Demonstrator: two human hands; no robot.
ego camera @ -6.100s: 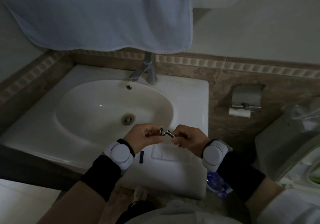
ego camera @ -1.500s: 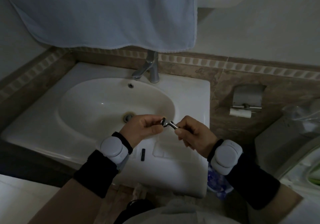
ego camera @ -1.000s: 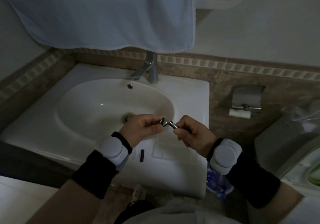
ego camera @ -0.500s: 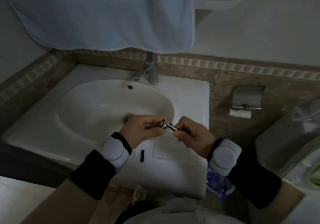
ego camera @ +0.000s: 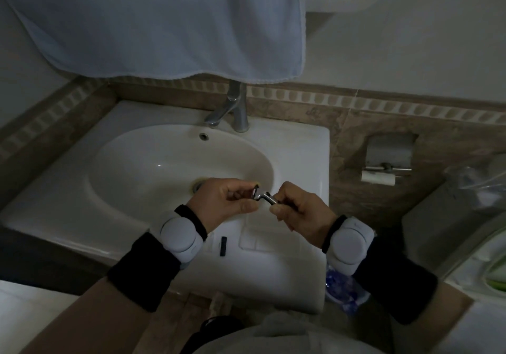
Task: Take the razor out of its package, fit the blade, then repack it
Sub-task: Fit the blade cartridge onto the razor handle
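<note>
I hold a small metal razor (ego camera: 265, 197) over the front right of the white sink (ego camera: 82, 211). My right hand (ego camera: 299, 212) is closed around its handle, most of which is hidden in the fist. My left hand (ego camera: 224, 203) pinches the razor's head end between thumb and fingers. Whether a blade sits in the head I cannot tell. A small dark flat piece (ego camera: 223, 245) lies on the sink ledge below my hands, beside a pale rectangular recess or package (ego camera: 260, 240).
A chrome tap (ego camera: 232, 109) stands at the back of the basin under a hanging light blue towel (ego camera: 153, 22). A toilet-paper holder (ego camera: 386, 161) is set in the tiled wall to the right. A blue patterned bag (ego camera: 342, 290) hangs beside the sink's right edge.
Both hands stay on the razor over the sink. They have shifted only slightly, with small movements at the razor's head.
</note>
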